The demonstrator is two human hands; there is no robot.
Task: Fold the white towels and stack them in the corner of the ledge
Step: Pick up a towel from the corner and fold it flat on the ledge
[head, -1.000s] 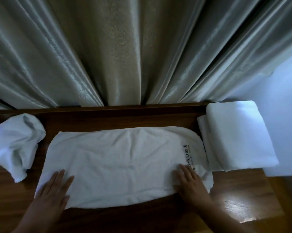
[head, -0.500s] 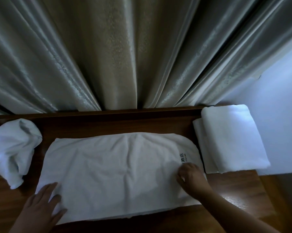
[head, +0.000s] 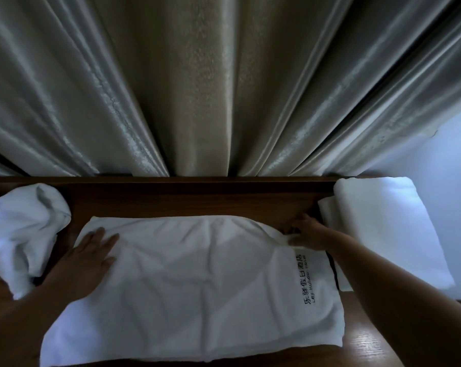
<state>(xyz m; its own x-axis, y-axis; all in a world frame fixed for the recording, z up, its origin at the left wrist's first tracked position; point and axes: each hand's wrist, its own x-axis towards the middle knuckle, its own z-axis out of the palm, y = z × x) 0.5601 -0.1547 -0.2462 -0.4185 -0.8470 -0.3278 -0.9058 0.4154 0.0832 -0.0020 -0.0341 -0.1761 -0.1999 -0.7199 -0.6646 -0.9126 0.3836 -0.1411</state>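
Towel lies flat on the ledge; left hand presses it, fingers spread; right hand pinches its far right corner.

Two bare forearms reach in from the lower edge — no sleeves, watch or rings on the left hand or right hand.

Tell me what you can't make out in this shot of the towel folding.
- Head view: the spread towel near-left corner is hidden by the left hand's forearm.
- Folded stack: how many towels it holds; only two layers show at its left edge.
- Crumpled towel: cut off by the left frame edge.
- Right hand: whether its grip pinches the towel edge; fingertips curl out of sight.
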